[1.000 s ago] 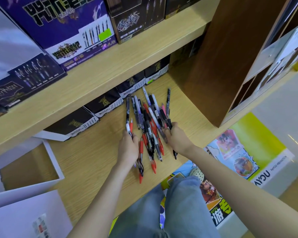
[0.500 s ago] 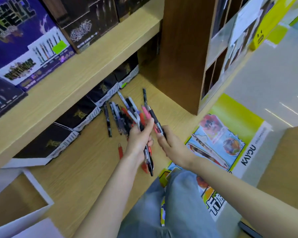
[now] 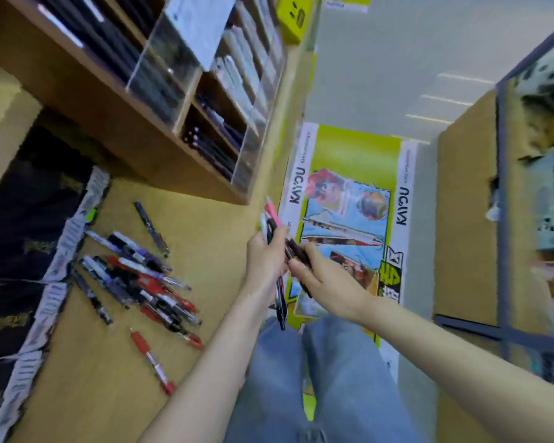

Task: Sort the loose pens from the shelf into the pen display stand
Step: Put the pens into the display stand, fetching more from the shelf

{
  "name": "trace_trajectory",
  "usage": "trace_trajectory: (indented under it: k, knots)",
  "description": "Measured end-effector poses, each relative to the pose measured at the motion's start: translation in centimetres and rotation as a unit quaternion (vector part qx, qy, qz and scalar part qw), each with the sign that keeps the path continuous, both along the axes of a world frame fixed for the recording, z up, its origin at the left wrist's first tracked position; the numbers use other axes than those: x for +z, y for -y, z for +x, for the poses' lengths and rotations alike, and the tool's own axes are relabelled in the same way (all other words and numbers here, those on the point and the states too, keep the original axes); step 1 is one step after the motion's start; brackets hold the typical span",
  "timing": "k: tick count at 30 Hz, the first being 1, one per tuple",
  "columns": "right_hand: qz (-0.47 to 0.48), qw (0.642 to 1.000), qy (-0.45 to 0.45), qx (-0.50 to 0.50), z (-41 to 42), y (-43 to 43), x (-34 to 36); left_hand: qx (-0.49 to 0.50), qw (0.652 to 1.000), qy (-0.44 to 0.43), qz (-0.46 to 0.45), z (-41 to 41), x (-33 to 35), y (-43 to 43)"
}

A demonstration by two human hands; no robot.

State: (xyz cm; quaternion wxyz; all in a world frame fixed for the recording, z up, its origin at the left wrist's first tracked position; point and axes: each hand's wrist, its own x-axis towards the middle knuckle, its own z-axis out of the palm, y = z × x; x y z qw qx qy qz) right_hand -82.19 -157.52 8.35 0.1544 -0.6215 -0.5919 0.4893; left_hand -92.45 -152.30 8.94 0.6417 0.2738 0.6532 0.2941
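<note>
Several pens (image 3: 272, 219), one pink-topped, one white and the rest dark, stand as a bundle in the left hand (image 3: 264, 255), whose fingers are curled round their middles; the upper ends stick out above the fist and the lower ends hang below it, just off the front edge of the shelf (image 3: 205, 244); the right hand (image 3: 325, 279) pinches one black pen (image 3: 298, 251) between thumb and fingers, close against the bundle, though blur hides whether they touch; a heap of loose pens (image 3: 141, 282), red, black and purple-white, lies on the shelf well left of both hands, with a red pen (image 3: 151, 362) and a stray dark pen (image 3: 151, 225) apart from it; the pen display stand (image 3: 179, 100), wooden with clear fronts, stands beyond the heap.
</note>
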Motion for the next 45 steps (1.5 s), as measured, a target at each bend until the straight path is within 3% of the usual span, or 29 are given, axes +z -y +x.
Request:
trace_trajectory:
  k: [5,9,13,17,20,23,26,33,37,42,45]
  knots:
    - [0.026,0.988,0.007,-0.151,7.3,2.1,-0.2,-0.063,0.998,-0.015,-0.002,7.3,-0.4,-0.9]
    - [0.018,0.934,-0.053,-0.352,14.1,3.9,0.3,-0.146,0.988,-0.057,0.012,13.1,0.1,-0.9]
    - [-0.004,0.889,-0.108,-0.445,20.5,5.9,1.5,-0.247,0.965,-0.082,0.025,19.6,0.9,0.1]
    - [-0.026,0.874,-0.116,-0.471,25.3,7.9,1.7,-0.334,0.939,-0.082,0.024,26.0,0.5,1.5]
    - [-0.033,0.889,-0.085,-0.449,27.5,9.3,1.9,-0.371,0.926,-0.069,0.001,30.1,0.1,2.9]
    - [-0.032,0.888,-0.058,-0.454,28.1,10.3,1.7,-0.344,0.937,0.024,-0.056,33.8,0.3,4.5]
    - [-0.031,0.861,-0.046,-0.506,28.7,10.7,1.3,-0.303,0.942,0.106,-0.095,36.4,0.5,5.7]
    - [0.014,0.826,0.028,-0.563,30.5,9.9,0.9,-0.339,0.935,0.063,-0.083,40.1,-0.7,3.8]
    - [-0.004,0.773,0.043,-0.633,32.8,8.6,1.1,-0.447,0.894,0.006,-0.037,41.8,-0.9,0.9]
    - [0.016,0.728,-0.012,-0.685,34.5,6.0,1.7,-0.567,0.823,0.019,-0.035,43.9,0.3,-1.8]
    - [0.024,0.701,-0.068,-0.709,34.8,4.5,1.9,-0.599,0.799,0.035,-0.034,45.2,0.6,-2.9]
